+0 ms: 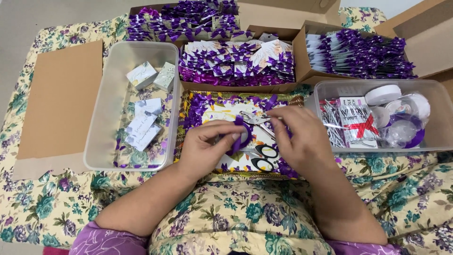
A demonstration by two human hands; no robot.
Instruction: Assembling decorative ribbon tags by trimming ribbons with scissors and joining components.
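Floral cloth (47,208) in yellow, teal and purple is covering the whole surface in front of you, and a flat sheet of brown cardboard (59,101) is lying along its left edge. You are working at the middle of the cloth over a shallow tray (188,141) scattered with small purple bows, where a pair of black-handled scissors (264,158) is resting under your hands. Your left hand (205,146) is pinching a loop of purple ribbon (240,137) between thumb and fingers, holding it just above the tray. Your right hand (302,137) is curling its fingers at the other side of that loop; whether it is actually gripping the ribbon you cannot tell. A metal hand punch (252,118) is lying just beyond your fingertips on the tray. To the left of the tray, a clear plastic bin (106,75) is holding two small printed boxes (151,75) near its far end and a few flat cards (144,125) in its middle. To the right, another clear bin (441,118) is holding white tape rolls (383,94), a bundle of twist ties and bagged purple ribbon. Along the far edge of the cloth, open cardboard boxes (302,52) are standing packed with rows of cards wearing purple bows (236,61).
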